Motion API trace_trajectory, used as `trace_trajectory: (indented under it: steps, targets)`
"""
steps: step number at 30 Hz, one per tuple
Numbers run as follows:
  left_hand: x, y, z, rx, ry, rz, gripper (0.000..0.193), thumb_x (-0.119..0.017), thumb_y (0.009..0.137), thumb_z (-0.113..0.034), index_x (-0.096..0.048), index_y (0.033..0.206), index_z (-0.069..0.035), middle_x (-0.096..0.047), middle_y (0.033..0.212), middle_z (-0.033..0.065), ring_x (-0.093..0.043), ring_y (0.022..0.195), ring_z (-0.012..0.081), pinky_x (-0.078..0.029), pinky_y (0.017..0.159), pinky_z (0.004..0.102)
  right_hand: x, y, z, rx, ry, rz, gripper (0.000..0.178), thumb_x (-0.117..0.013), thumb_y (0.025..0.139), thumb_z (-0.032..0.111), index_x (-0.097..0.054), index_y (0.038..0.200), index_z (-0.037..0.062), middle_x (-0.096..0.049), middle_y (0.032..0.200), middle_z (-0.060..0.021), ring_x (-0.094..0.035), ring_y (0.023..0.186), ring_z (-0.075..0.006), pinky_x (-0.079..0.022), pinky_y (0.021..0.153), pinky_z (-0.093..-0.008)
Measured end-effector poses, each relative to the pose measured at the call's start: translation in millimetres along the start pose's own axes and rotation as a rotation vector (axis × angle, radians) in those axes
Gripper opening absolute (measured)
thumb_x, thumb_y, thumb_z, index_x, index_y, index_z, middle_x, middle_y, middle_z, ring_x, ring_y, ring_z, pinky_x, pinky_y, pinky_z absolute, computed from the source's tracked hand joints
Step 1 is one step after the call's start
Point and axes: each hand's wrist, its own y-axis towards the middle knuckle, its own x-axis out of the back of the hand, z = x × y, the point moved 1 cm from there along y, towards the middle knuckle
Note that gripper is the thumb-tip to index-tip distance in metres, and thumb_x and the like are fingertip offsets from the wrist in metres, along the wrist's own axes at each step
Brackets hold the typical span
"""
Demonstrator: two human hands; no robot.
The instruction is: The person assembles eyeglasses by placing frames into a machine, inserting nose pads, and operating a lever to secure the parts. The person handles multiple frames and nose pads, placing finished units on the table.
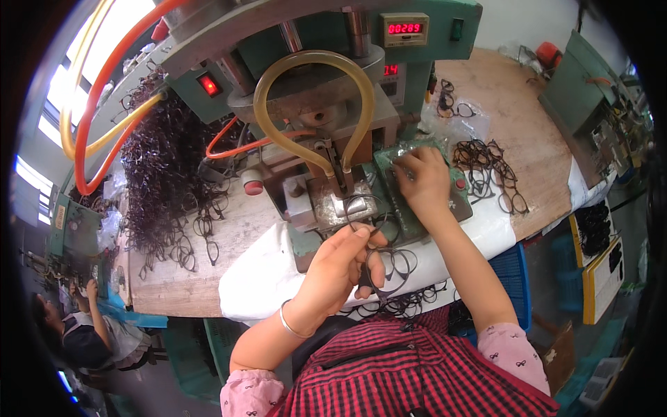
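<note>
My left hand (338, 265) is closed around dark eyeglass frames. One frame (384, 217) is raised in front of the machine's small metal holder (360, 206); others (415, 264) hang below the fingers. My right hand (425, 182) is over the green tray-like plate (410, 221) beside the holder, fingers bent down toward small shiny bits. Whether something is between those fingertips is too small to tell. A green press machine (316, 104) with a looped yellowish tube (262, 83) stands straight ahead.
A tall heap of dark frames (163, 174) fills the left of the wooden table (149, 288). More frames (483, 163) lie at right. A red button (253, 187) juts out left of the holder. White cloth (257, 278) covers the near edge; a blue basket (513, 278) stands below. Another person (90, 333) sits far left.
</note>
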Motion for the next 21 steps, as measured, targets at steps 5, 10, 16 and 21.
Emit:
trace_trajectory:
  steps: [5, 10, 16, 21]
  targets:
    - [54, -38, 20, -0.143, 0.262, 0.002, 0.021, -0.055, 0.103, -0.017, -0.059, 0.11, 0.002, -0.067, 0.078, 0.0104, -0.062, 0.066, 0.0157, -0.05, 0.061, 0.0261, -33, -4, -10, 0.049, -0.332, 0.114, 0.016, -0.071, 0.071, 0.009, -0.066, 0.085, 0.0063, -0.059, 0.105, -0.0128, -0.057, 0.106, -0.034, -0.052, 0.077, -0.0448]
    - [176, -93, 12, -0.688, 0.552, -0.904, 0.009, -0.065, 0.096, -0.005, -0.068, 0.1, 0.002, -0.069, 0.088, 0.0054, -0.062, 0.076, 0.009, -0.049, 0.068, 0.0226, 29, -28, -19, -0.061, 0.028, -0.008, 0.012, -0.068, 0.086, 0.006, -0.072, 0.098, 0.0049, -0.071, 0.098, -0.0131, -0.066, 0.094, -0.0322, -0.051, 0.085, -0.0393]
    - [300, -84, -28, -0.39, 1.542, -1.453, 0.015, -0.067, 0.085, -0.011, -0.073, 0.097, -0.003, -0.073, 0.095, 0.015, -0.069, 0.084, 0.0313, -0.054, 0.076, 0.04, 23, -22, -8, -0.048, 0.154, -0.038, 0.016, -0.069, 0.08, 0.003, -0.073, 0.096, 0.0056, -0.071, 0.093, -0.013, -0.067, 0.09, -0.0317, -0.051, 0.081, -0.0395]
    - [395, -47, 10, 0.263, 1.391, -1.429, 0.023, -0.068, 0.075, -0.013, -0.074, 0.095, -0.003, -0.074, 0.091, 0.0164, -0.071, 0.086, 0.0328, -0.056, 0.078, 0.0406, 34, -35, -6, -0.24, 0.27, 0.0, 0.013, -0.071, 0.08, 0.003, -0.074, 0.093, 0.0037, -0.072, 0.09, -0.012, -0.067, 0.089, -0.0284, -0.051, 0.081, -0.0359]
